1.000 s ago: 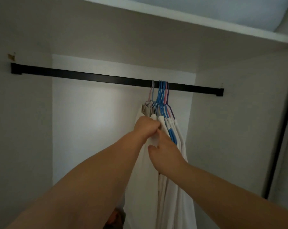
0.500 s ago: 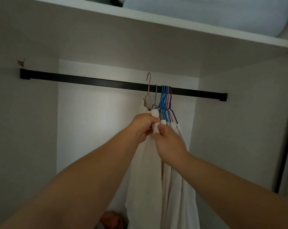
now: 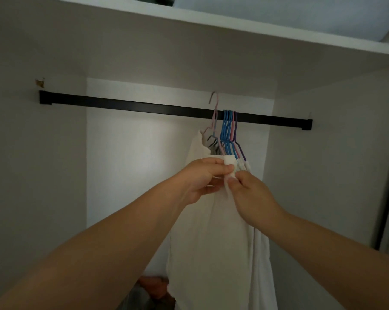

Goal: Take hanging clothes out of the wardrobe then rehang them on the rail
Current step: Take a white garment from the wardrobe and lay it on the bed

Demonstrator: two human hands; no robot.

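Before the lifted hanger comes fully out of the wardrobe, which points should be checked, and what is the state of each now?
1. Pink hanger hook above the black rail, free: ok.
2. Left hand grips the white garment: ok.
3. Right hand pinches the same cloth: ok.
4. Garment seated on its hanger: cannot tell.
5. Blue hangers hooked on the rail: ok.
6. Cloth not tangled with neighbours: cannot tell.

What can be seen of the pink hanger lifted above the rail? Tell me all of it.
The pink hanger is thin and looks like coated wire. Its hook stands raised above the black rail, left of the blue hangers hooked on it. It tilts slightly. A white garment hangs from it; its shoulders are mostly hidden in the cloth. The left hand and right hand grip the garment's top just below.
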